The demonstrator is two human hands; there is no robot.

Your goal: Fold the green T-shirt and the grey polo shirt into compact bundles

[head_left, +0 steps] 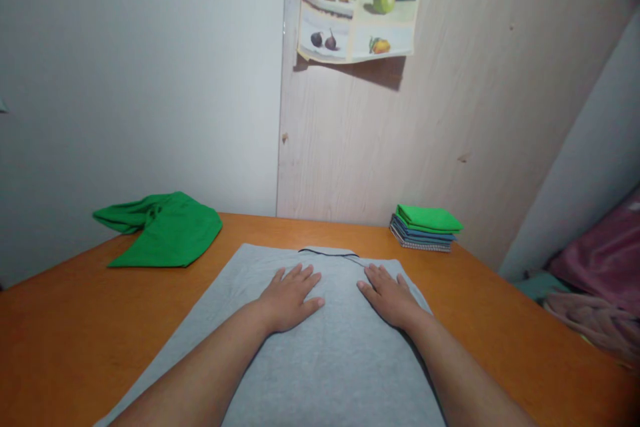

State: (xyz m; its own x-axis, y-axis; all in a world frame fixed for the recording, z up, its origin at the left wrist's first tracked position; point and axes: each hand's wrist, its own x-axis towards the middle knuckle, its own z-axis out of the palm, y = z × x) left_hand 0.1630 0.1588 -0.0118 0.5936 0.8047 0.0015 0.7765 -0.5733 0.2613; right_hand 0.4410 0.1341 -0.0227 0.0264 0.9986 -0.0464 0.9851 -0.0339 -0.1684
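Observation:
A grey garment, which looks like a shirt, lies spread over the table with a dark-edged neckline at its far end. My left hand rests flat on its upper left part, fingers apart. On the upper right part lies my right hand, also flat with its fingers spread. Neither hand grips the cloth. The near end of the garment runs out of the bottom of the view.
The orange-brown table reaches back to the wall. A crumpled green cloth lies at the back left. A stack of folded cloths, green on top, sits at the back right. A fruit picture sheet hangs above. Pink fabric lies beyond the right edge.

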